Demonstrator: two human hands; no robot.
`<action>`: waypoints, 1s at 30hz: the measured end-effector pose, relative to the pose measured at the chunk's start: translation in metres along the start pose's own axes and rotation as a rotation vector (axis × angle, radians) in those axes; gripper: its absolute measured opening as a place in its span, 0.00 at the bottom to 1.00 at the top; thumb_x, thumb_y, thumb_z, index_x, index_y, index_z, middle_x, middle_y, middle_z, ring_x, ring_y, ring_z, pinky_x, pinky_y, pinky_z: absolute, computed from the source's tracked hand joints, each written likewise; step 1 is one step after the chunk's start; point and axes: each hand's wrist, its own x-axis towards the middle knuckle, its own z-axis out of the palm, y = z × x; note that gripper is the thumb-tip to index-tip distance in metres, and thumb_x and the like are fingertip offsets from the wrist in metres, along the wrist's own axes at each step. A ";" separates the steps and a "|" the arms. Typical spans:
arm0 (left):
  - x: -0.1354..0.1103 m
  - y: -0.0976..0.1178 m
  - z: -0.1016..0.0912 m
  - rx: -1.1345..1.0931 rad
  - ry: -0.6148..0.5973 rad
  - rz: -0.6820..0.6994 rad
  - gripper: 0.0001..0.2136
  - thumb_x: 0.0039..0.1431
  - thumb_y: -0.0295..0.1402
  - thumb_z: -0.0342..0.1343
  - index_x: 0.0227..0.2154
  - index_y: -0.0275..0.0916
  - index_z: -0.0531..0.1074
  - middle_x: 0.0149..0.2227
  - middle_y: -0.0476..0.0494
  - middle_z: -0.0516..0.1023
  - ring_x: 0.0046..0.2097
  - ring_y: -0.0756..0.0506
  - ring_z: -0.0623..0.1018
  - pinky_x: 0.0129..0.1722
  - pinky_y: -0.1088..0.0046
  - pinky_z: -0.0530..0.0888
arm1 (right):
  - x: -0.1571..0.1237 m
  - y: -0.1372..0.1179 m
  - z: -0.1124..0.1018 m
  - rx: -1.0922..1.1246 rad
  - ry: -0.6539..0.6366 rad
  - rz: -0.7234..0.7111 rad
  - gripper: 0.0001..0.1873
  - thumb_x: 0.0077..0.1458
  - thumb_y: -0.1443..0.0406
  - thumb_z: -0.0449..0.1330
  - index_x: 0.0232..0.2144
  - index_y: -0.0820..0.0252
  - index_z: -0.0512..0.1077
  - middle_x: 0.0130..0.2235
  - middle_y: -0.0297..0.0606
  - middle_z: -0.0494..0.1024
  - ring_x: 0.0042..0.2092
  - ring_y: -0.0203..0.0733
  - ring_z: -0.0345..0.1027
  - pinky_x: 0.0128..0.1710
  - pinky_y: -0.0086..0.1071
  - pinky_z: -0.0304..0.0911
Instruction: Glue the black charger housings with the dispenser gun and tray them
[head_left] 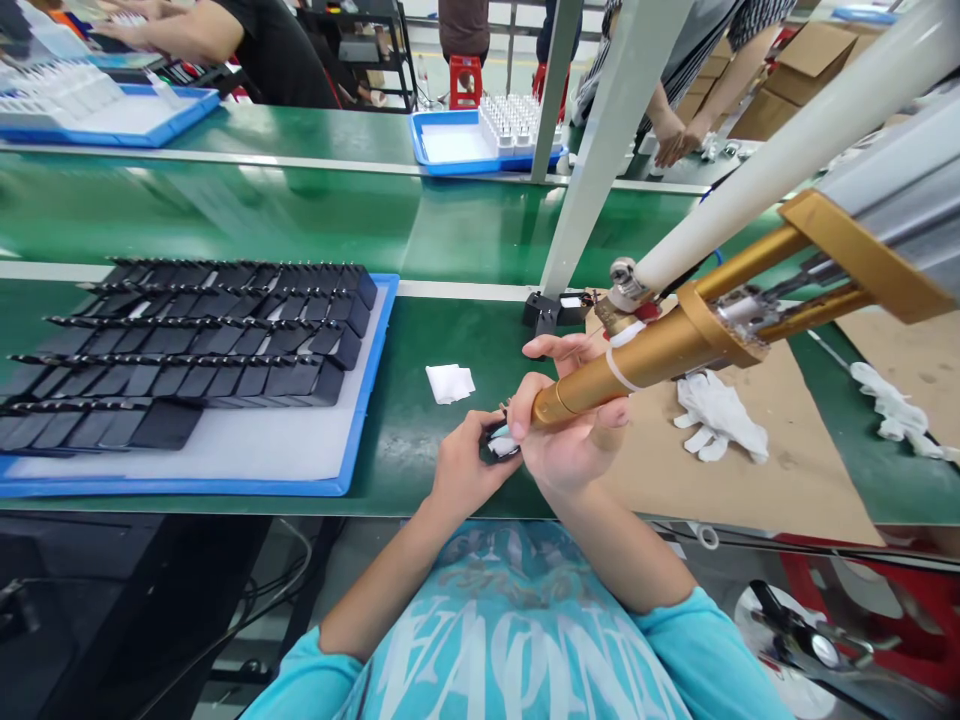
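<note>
My left hand (465, 465) is closed, with thumb and fingers pinching a small black part (501, 442) that has a pale, shiny inner face. My right hand (566, 462) curls around the lower end of a gold-coloured cylindrical tool (619, 368), with a white tie around its body. The index finger bends over the tool's front end, close to the black part; the thumb lies below the barrel. The tool's tip is hidden by my fingers. Just left of my hands, a folded white paper (450, 383) lies on the green bench (401, 430).
Rows of black boxes (247, 375) fill a blue-rimmed tray (367, 385) at left. A slanting metal post (592, 150) and small black pieces (551, 312) stand ahead. White gloves (721, 415) lie on cardboard (810, 480) at right. Co-workers sit across the bench beside blue trays (450, 145).
</note>
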 end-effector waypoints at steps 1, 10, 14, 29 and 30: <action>0.000 0.000 0.001 -0.013 0.015 0.018 0.13 0.50 0.33 0.62 0.38 0.42 0.67 0.37 0.48 0.81 0.34 0.47 0.81 0.31 0.75 0.74 | 0.000 0.000 0.000 0.003 -0.009 -0.001 0.22 0.56 0.43 0.52 0.42 0.49 0.63 0.43 0.36 0.69 0.17 0.27 0.61 0.09 0.29 0.51; 0.003 -0.001 -0.001 0.050 -0.024 0.008 0.14 0.53 0.35 0.62 0.42 0.42 0.68 0.39 0.47 0.82 0.37 0.46 0.82 0.36 0.73 0.76 | -0.001 0.001 -0.002 -0.020 -0.006 -0.039 0.24 0.57 0.41 0.47 0.47 0.46 0.59 0.46 0.37 0.67 0.17 0.27 0.60 0.10 0.29 0.51; 0.011 -0.006 -0.007 0.231 -0.131 -0.098 0.17 0.56 0.37 0.61 0.48 0.43 0.69 0.43 0.46 0.82 0.42 0.42 0.82 0.40 0.69 0.76 | 0.003 0.003 -0.013 -0.136 0.042 -0.078 0.24 0.56 0.41 0.48 0.47 0.45 0.58 0.49 0.38 0.67 0.19 0.28 0.60 0.13 0.29 0.54; 0.048 -0.002 -0.014 0.328 -0.352 0.012 0.22 0.58 0.38 0.60 0.56 0.46 0.69 0.49 0.46 0.81 0.47 0.40 0.81 0.45 0.64 0.77 | 0.056 -0.026 -0.175 -0.871 0.102 -0.018 0.25 0.55 0.59 0.61 0.54 0.47 0.60 0.53 0.39 0.70 0.49 0.42 0.73 0.54 0.43 0.67; 0.051 -0.001 -0.013 0.337 -0.369 0.015 0.22 0.58 0.39 0.59 0.56 0.46 0.69 0.48 0.46 0.81 0.47 0.40 0.81 0.45 0.64 0.77 | 0.059 -0.029 -0.183 -0.915 0.084 -0.007 0.26 0.55 0.59 0.61 0.55 0.48 0.60 0.54 0.40 0.71 0.51 0.43 0.72 0.54 0.43 0.67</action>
